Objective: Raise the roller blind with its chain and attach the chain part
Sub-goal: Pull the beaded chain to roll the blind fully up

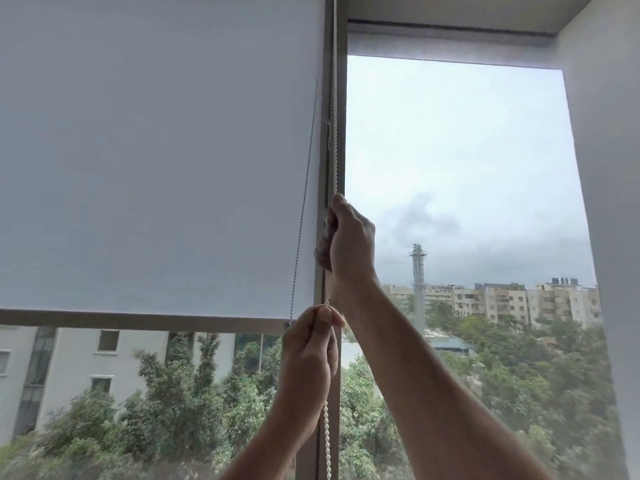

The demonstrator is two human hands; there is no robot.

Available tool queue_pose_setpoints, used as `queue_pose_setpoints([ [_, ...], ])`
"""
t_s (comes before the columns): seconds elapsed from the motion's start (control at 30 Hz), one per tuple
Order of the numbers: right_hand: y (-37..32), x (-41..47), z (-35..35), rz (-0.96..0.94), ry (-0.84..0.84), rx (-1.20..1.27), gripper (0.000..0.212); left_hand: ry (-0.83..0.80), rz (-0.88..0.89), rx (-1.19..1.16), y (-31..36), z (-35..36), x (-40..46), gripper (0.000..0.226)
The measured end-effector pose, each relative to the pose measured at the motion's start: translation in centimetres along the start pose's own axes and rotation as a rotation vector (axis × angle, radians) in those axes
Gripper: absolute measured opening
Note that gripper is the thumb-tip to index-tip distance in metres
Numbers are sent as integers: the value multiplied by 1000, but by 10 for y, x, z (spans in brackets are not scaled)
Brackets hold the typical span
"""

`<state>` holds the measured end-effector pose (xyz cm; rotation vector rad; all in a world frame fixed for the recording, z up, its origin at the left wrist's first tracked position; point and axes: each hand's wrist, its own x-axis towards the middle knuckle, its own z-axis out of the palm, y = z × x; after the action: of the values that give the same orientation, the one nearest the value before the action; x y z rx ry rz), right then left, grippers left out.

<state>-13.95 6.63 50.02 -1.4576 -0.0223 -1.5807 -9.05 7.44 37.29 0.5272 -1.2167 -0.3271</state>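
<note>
A white roller blind (156, 150) covers the left window pane down to its grey bottom bar (138, 321). A white beaded chain (335, 98) hangs along the window post between the two panes. My right hand (348, 237) grips this chain high up, fist closed around it. My left hand (310, 355) pinches the same chain lower down, and the beads continue below it (327, 441). A thin grey metal chain (304, 202) hangs in front of the left blind, ending near the bar's right end.
The right pane's blind (450, 43) is rolled almost fully up, showing sky, trees and buildings outside. A white wall (609, 168) bounds the window on the right. The grey window post (341, 150) stands between the panes.
</note>
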Motion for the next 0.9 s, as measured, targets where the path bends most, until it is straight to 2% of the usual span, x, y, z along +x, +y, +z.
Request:
queue_pose_setpoints([
  [0.07, 0, -6, -4, -112, 0, -23, 45, -90, 8, 54, 2, -7, 5, 44],
  [0.13, 2, -14, -9, -158, 9, -26, 48, -196, -11, 120, 2, -19, 11, 41],
  [0.2, 10, -23, -14, -184, 25, -23, 50, -229, -58, 208, 4, -30, 22, 39],
  [0.3, 28, -42, -21, -217, 48, -60, 53, -106, -201, 198, 11, -42, 47, 49],
  [0.37, 44, -57, -23, -210, 49, -76, 53, -50, -230, 176, 24, -41, 64, 52],
  [0.63, 84, -96, -30, -70, 74, -26, 47, -136, -190, 22, 86, 31, 95, 41],
  [0.8, 82, -85, -51, 15, -35, 146, 42, -33, -137, -71, 81, 51, 92, 40],
  [0.9, 78, -70, -67, 6, -144, 97, 45, -35, -123, -167, 83, 45, 92, 39],
])
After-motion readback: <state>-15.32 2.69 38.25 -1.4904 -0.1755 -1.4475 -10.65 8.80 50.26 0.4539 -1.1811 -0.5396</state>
